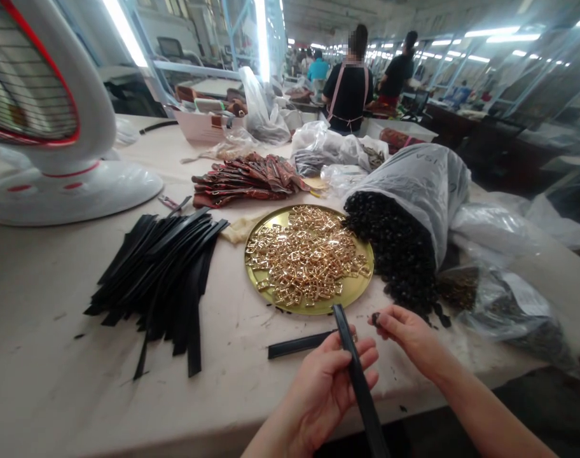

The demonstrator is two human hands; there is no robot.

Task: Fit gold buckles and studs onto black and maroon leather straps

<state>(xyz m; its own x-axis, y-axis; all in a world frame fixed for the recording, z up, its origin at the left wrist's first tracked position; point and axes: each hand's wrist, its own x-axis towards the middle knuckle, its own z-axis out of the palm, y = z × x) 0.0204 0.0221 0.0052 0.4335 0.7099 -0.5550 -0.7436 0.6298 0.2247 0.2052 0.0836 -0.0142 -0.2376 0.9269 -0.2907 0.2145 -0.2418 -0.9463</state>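
My left hand (335, 381) grips a long black strap (359, 378), thumb across it, its far end pointing up toward the plate. Between thumb and fingertips of my right hand (404, 334) is a small black piece (376, 319), like those in the heap of small black pieces (395, 248) spilling from a plastic bag. Another black strap (299, 345) lies on the table just beyond my left hand, partly hidden by it. Gold metal buckles (309, 257) are heaped on a round gold plate (321, 308) ahead of both hands.
A pile of black straps (159, 280) lies to the left, below a white fan heater (65, 184). Reddish-brown leather pieces (247, 181) are stacked behind the plate. Plastic bags (504, 312) crowd the right side. Two people (348, 89) stand farther back.
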